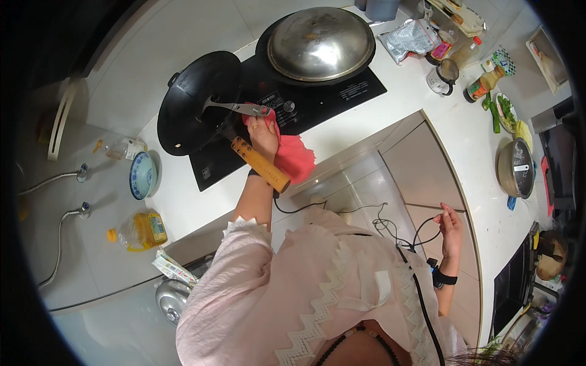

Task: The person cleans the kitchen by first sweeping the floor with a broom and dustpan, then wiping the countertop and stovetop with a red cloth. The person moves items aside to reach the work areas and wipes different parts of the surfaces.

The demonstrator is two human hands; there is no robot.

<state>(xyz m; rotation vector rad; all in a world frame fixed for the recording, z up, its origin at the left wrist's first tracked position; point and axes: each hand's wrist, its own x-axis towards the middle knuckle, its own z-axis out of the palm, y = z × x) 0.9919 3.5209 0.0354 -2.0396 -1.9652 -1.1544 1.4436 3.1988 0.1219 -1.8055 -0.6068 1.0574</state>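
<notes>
A red cloth (295, 158) lies bunched under my left hand (263, 137), which presses it on the edge of the black cooktop (302, 103). Just beyond the fingers, the metal part of a spatula (238, 107) reaches into a black wok (197, 105) that stands tilted on the cooktop's left side. The wok's wooden handle (261, 164) slants over my left wrist. My right hand (450, 224) hangs in the air at the right, in front of the cabinet doors, with its fingers apart and close to a thin black cable (423, 224).
A second wok with a domed metal lid (322, 43) covers the back burner. Bottles, a glass jar (442, 77) and a metal pot (506, 167) stand along the right counter. At the left are a blue-patterned bowl (143, 175) and an oil bottle (142, 231).
</notes>
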